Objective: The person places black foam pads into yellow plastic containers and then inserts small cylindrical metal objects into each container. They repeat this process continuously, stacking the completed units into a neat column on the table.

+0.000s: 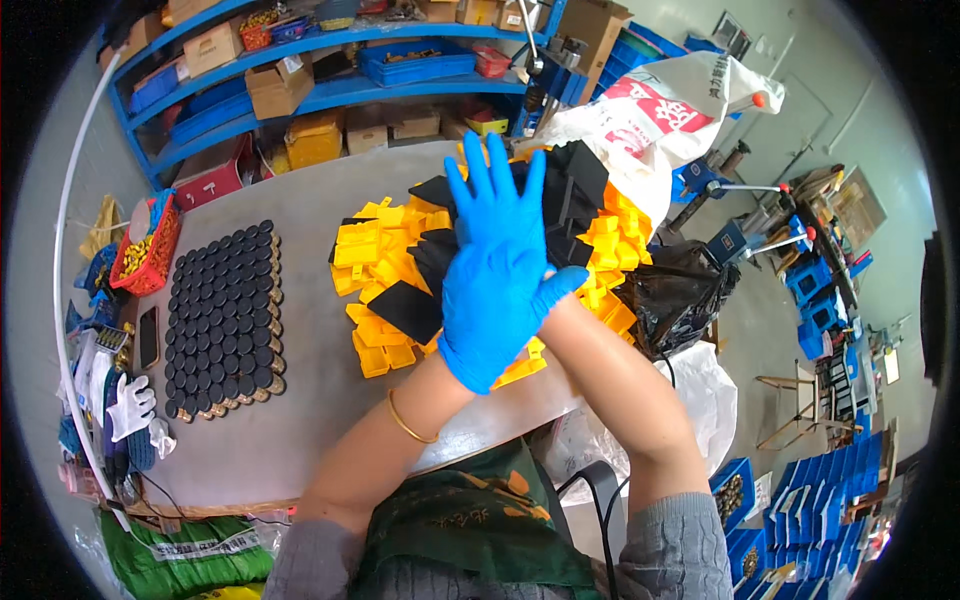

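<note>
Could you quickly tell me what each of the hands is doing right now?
Left hand: open, fingers spread, wearing a blue glove, holding nothing.
Right hand: mostly hidden behind the left; it seems to grip the glove at the wrist.

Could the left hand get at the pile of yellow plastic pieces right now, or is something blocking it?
Probably yes. The left hand, in a blue glove, is raised just above the yellow pieces on the table with nothing between them. The right hand is behind it at the glove's cuff, so it seems occupied.

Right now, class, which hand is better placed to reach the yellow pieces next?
Probably the left hand: gloved in blue, fingers spread, it hovers over the yellow pieces. The right hand is hidden behind it.
</note>
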`<control>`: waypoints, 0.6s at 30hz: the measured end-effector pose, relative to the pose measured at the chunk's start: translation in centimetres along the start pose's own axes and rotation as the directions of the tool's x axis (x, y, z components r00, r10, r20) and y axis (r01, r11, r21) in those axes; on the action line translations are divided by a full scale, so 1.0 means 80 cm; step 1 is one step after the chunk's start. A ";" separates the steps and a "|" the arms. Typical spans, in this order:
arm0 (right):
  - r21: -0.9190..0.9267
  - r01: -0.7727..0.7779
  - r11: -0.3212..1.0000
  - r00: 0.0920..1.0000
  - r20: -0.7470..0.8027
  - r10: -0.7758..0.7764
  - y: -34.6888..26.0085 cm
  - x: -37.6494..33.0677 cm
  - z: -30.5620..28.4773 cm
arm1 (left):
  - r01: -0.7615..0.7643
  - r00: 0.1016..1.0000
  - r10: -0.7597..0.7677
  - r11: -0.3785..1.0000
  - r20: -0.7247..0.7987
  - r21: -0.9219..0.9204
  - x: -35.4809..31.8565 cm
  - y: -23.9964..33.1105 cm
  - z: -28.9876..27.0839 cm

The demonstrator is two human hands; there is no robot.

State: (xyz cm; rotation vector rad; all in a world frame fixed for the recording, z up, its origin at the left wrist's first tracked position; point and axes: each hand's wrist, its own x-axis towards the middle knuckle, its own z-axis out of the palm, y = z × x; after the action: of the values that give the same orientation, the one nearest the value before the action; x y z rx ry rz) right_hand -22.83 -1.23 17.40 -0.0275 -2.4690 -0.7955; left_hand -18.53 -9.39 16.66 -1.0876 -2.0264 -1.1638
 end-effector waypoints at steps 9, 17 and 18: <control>-0.144 0.037 0.989 0.994 -0.096 -0.051 0.013 -0.015 0.024 | -0.155 0.988 0.156 0.986 0.014 -0.066 0.035 0.007 -0.014; -0.186 -0.042 0.982 0.998 -0.058 0.032 -0.015 -0.033 0.020 | -0.183 0.983 0.183 0.975 0.015 0.123 0.012 0.014 -0.001; -0.192 -0.048 0.980 0.997 -0.069 0.035 -0.012 -0.033 0.015 | -0.166 0.986 0.166 0.978 0.017 0.129 0.012 0.015 -0.004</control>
State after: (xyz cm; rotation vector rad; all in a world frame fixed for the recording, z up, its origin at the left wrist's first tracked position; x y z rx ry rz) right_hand -21.36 -0.97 14.78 -0.1214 -2.3138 -0.9999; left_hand -17.98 -8.96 18.07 -1.1714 -1.9452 -0.9321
